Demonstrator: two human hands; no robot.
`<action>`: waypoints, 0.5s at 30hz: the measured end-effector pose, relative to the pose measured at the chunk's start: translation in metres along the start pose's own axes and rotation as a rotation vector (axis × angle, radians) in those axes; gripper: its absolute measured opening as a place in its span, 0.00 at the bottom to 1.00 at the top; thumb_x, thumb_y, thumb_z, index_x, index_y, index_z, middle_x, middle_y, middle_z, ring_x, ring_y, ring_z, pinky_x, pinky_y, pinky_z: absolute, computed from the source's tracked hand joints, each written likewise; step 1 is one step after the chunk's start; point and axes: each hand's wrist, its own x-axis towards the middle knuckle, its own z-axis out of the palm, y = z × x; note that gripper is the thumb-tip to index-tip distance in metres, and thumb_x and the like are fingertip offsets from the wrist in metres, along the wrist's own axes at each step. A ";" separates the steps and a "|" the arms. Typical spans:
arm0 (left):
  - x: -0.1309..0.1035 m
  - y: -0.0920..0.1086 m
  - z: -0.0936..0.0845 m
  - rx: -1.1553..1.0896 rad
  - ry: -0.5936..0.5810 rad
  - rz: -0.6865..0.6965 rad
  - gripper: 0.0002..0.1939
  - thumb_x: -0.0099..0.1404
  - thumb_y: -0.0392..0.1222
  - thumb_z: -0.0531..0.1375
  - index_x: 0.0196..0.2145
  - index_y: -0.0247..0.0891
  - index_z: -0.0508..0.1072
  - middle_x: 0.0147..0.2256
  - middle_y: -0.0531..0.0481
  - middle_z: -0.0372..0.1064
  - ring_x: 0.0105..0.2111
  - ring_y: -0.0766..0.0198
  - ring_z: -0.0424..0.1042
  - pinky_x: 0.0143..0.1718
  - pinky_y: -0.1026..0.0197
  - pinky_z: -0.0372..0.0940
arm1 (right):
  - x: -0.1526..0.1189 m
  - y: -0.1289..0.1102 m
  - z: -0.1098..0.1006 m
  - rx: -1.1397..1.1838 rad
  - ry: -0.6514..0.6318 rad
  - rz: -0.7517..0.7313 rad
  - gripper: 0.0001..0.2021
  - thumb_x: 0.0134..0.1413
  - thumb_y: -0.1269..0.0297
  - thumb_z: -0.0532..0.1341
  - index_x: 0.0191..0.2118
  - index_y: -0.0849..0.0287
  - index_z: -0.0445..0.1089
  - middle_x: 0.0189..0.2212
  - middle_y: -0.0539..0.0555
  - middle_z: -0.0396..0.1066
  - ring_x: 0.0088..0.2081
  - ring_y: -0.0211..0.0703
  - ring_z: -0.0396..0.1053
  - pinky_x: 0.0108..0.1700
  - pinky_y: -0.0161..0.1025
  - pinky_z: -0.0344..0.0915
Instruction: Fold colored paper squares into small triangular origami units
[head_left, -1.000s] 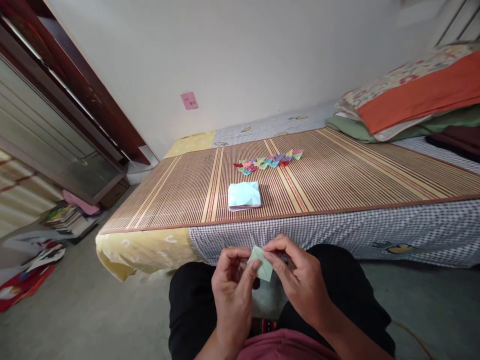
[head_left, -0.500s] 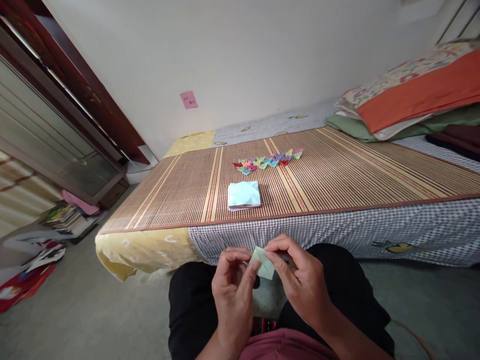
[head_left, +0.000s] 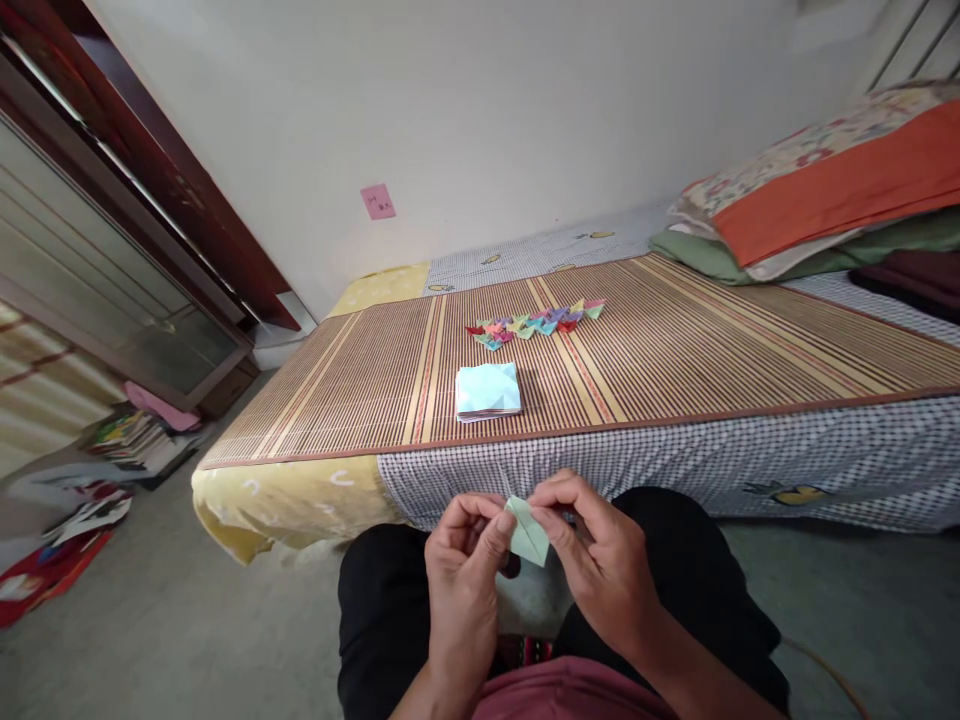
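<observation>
My left hand (head_left: 469,570) and right hand (head_left: 600,555), two in all, each pinched closed on one green paper (head_left: 528,532) above my lap, one paper stack (head_left: 488,390) on one striped mat (head_left: 360,390) beyond.

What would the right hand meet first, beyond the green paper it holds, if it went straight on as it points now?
Probably the left hand, its fingers just across the green paper; depth is unclear here.

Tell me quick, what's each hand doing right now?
Left hand: closed, pinching the green paper between thumb and fingers.
Right hand: closed, pinching the same paper near its top.
</observation>
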 end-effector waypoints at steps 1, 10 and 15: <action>0.000 -0.001 -0.001 -0.010 -0.003 -0.003 0.13 0.61 0.45 0.72 0.31 0.36 0.74 0.33 0.50 0.72 0.28 0.68 0.68 0.28 0.68 0.66 | 0.000 0.000 0.000 0.002 0.000 -0.005 0.06 0.69 0.71 0.58 0.40 0.54 0.70 0.33 0.48 0.70 0.35 0.37 0.71 0.39 0.32 0.68; 0.005 -0.005 -0.003 -0.114 -0.017 -0.063 0.13 0.57 0.41 0.74 0.36 0.37 0.76 0.28 0.53 0.72 0.24 0.70 0.67 0.24 0.69 0.62 | -0.002 -0.001 0.000 -0.003 -0.002 -0.006 0.06 0.69 0.72 0.58 0.41 0.54 0.71 0.34 0.48 0.72 0.35 0.37 0.72 0.39 0.32 0.68; 0.007 -0.004 -0.006 -0.061 -0.071 -0.128 0.12 0.59 0.44 0.74 0.33 0.34 0.79 0.25 0.52 0.72 0.22 0.70 0.65 0.23 0.69 0.61 | 0.000 -0.002 -0.001 -0.001 -0.015 -0.003 0.07 0.69 0.71 0.58 0.40 0.54 0.71 0.33 0.48 0.72 0.35 0.37 0.73 0.38 0.31 0.68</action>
